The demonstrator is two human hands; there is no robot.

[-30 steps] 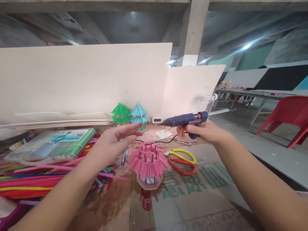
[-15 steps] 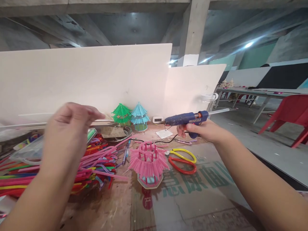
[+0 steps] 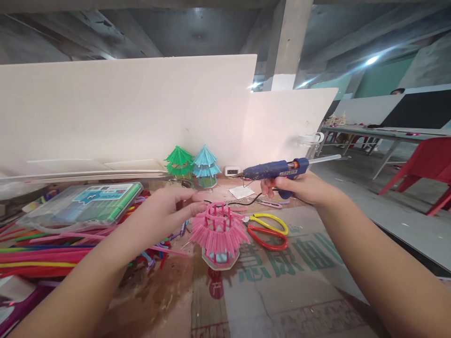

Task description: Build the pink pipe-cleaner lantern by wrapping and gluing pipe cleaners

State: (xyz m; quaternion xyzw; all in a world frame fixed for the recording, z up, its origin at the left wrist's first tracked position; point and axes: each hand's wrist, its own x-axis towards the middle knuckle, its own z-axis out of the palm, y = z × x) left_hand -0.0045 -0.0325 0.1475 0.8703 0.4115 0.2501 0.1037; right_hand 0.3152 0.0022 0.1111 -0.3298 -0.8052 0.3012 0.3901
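My right hand (image 3: pixel 294 187) is wrapped round the handle of a blue glue gun (image 3: pixel 275 171), whose nozzle points left and a clear glue stick juts from its back. My left hand (image 3: pixel 176 206) is beside the upper left of a pink pavilion model (image 3: pixel 218 234), thumb and fingers apart. Nothing shows between its fingers. The model stands upright on an octagonal base, with a fringed pink roof and short pink posts in a ring on top.
Yellow-and-red scissors (image 3: pixel 269 237) lie right of the model. Behind stand green (image 3: pixel 179 162) and blue (image 3: pixel 205 166) models and a small digital clock (image 3: pixel 232 171). Colourful pipe cleaners (image 3: pixel 45 263) and a clear plastic case (image 3: pixel 88 204) fill the left.
My left hand has come down and right from its raised place to the pink model's upper left, uncovering the plastic case. My right hand still holds the glue gun in nearly the same place.
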